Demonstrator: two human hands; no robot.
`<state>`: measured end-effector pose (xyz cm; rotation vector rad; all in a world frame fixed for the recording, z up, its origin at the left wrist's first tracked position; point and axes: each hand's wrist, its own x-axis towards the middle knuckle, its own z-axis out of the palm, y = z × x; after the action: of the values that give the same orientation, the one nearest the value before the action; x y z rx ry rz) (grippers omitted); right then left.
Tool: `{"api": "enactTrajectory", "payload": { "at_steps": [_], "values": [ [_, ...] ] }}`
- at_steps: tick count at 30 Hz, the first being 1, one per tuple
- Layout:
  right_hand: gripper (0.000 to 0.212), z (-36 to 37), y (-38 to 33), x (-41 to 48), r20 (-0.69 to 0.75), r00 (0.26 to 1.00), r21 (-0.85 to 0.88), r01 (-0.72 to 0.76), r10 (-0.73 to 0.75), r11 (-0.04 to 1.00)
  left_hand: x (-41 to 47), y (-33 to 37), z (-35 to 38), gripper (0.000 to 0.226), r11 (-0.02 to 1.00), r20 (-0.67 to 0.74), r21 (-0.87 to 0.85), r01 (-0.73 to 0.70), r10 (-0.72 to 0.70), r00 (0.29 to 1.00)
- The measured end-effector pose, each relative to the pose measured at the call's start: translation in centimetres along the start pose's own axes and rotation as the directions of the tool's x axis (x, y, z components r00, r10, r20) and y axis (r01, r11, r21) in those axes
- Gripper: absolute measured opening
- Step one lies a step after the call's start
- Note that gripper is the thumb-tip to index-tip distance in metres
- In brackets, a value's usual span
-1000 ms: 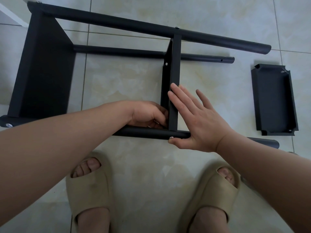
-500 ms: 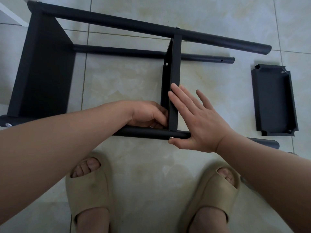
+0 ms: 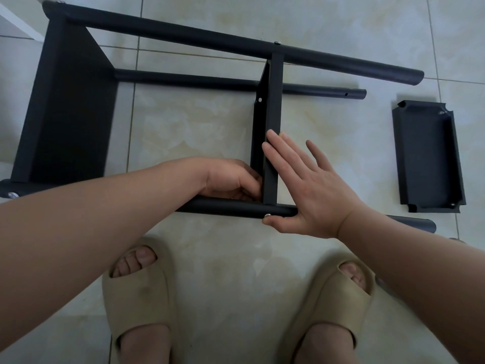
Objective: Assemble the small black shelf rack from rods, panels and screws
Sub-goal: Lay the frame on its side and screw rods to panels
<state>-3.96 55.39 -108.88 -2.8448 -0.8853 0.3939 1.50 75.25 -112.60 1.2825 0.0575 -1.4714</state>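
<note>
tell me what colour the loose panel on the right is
The loose panel is plain matt black, seen best in the head view.

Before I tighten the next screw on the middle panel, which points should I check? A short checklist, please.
1. Right hand pressed flat against the middle panel: ok.
2. Screw head showing in the near rod at the panel's end: ok.
3. That screw fully tight: cannot tell.
4. What the left hand holds at the panel's inner corner: cannot tell.
5. Loose panel lying apart on the floor tiles: ok.

black rack (image 3: 73,106), beige slippers (image 3: 139,306)
</note>
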Motion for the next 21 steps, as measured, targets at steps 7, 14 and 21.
{"api": "enactTrajectory", "payload": {
  "at_steps": [7,14,21],
  "values": [
    [0.111,-0.05,0.06,0.02,0.002,1.0,-0.009,-0.001,0.001,1.0,-0.15,0.14,0.18,0.019,0.998,0.053,-0.051,0.033,-0.031,0.998],
    [0.111,-0.01,0.0,0.04,0.0,1.0,-0.005,-0.001,0.001,1.0,-0.05,-0.11,0.14,0.022,1.0,-0.019,0.028,0.01,-0.009,1.0],
    [0.111,-0.04,0.06,0.02,-0.002,1.0,-0.013,0.001,-0.001,1.0,-0.02,-0.06,-0.03,0.013,1.0,-0.007,0.0,0.006,-0.006,1.0]
  ]
}}
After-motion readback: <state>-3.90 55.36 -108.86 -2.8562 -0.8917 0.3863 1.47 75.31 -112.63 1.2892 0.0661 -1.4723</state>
